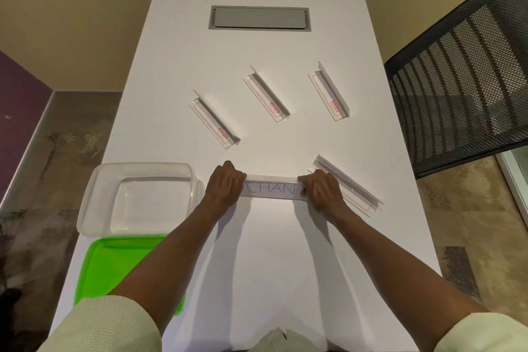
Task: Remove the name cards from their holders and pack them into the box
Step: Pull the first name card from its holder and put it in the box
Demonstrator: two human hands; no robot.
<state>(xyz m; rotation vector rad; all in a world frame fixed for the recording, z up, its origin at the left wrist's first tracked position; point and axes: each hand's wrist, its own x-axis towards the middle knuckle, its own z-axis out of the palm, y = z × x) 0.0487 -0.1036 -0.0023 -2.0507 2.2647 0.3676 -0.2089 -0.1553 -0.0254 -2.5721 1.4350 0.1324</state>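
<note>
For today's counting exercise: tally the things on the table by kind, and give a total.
Holders: 5
Clear box: 1
Green lid: 1
Total: 7

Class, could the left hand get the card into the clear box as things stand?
Probably yes. The box sits open just beside the left hand, its green lid lying off on the table, with nothing between. Both hands grip the card.
</note>
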